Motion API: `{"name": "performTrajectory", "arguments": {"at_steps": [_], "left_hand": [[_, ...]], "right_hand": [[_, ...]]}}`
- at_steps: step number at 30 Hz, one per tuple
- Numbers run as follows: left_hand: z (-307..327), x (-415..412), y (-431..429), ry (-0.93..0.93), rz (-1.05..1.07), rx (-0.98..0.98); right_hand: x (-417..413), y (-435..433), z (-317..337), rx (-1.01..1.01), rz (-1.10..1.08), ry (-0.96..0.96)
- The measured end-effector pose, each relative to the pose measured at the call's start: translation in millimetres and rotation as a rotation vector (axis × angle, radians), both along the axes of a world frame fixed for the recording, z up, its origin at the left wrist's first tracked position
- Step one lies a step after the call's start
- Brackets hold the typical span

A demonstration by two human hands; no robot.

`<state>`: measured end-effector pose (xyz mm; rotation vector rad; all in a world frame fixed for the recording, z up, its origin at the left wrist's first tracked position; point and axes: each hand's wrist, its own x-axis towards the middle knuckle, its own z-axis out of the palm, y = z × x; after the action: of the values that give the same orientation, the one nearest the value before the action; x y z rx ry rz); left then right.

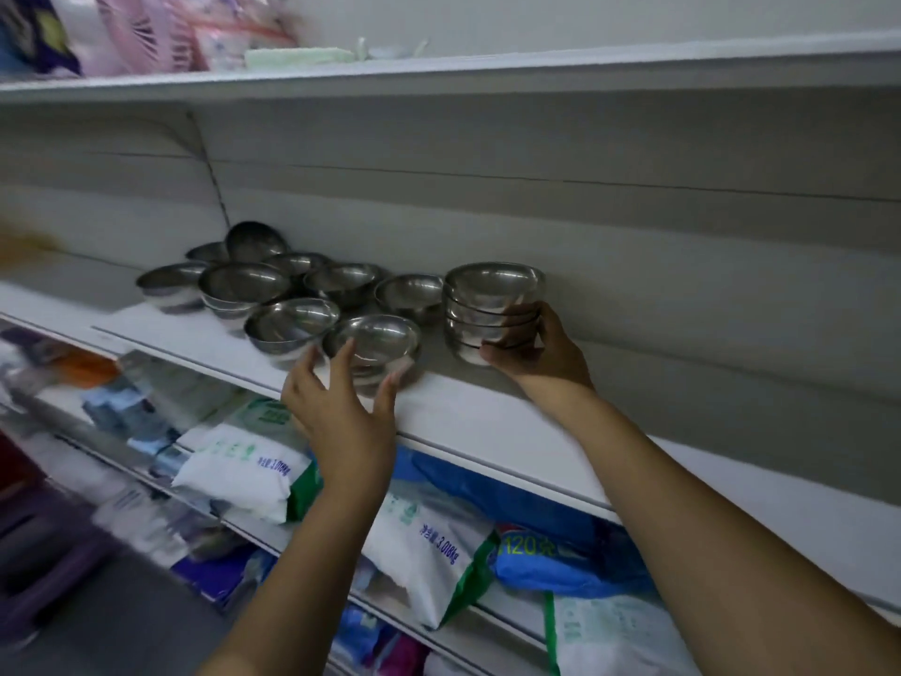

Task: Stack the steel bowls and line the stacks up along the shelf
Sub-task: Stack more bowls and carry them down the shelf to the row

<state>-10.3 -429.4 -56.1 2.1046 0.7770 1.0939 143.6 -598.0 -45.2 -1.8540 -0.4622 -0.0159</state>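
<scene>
Several steel bowls stand loose and in small piles on the white shelf [487, 417]. At the right of the group is a tall stack of bowls [490, 297]; my right hand [534, 351] grips its lower side, thumb in front and fingers round the right. My left hand [341, 402] holds a short stack of bowls [375, 336] near the shelf's front edge, fingers spread round its rim and side. More bowls [244, 283] lie scattered behind and to the left, one bowl [253, 240] tilted against the back wall.
An upper shelf [439, 70] overhangs with pink and white packaged goods. Below, shelves hold white and green bags [244, 470] and blue packs [546, 544]. The bowl shelf runs bare to the right of the tall stack.
</scene>
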Motion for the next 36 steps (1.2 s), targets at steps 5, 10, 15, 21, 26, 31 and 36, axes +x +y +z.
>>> {"name": "performTrajectory", "arguments": {"at_steps": [5, 10, 15, 21, 26, 31, 36], "left_hand": [[-5, 6, 19, 0.112, -0.028, -0.09], [-13, 6, 15, -0.059, -0.074, -0.06], [10, 6, -8, -0.299, -0.158, -0.151], [56, 32, -15, -0.34, -0.372, -0.054], [78, 63, -15, -0.244, -0.574, -0.056], [73, 82, -4, -0.052, -0.68, -0.031], [71, 80, 3, -0.038, -0.731, -0.096]], "right_hand": [[-3, -2, -2, 0.038, 0.016, 0.012], [-4, -7, -5, 0.083, 0.026, 0.021], [-5, -7, -2, 0.105, 0.05, 0.026], [-8, -9, 1, 0.093, 0.073, 0.035], [-11, -12, 4, 0.102, 0.095, 0.055], [-11, -13, 3, 0.121, 0.098, 0.052], [-9, -13, 3, 0.136, 0.113, 0.041]]}}
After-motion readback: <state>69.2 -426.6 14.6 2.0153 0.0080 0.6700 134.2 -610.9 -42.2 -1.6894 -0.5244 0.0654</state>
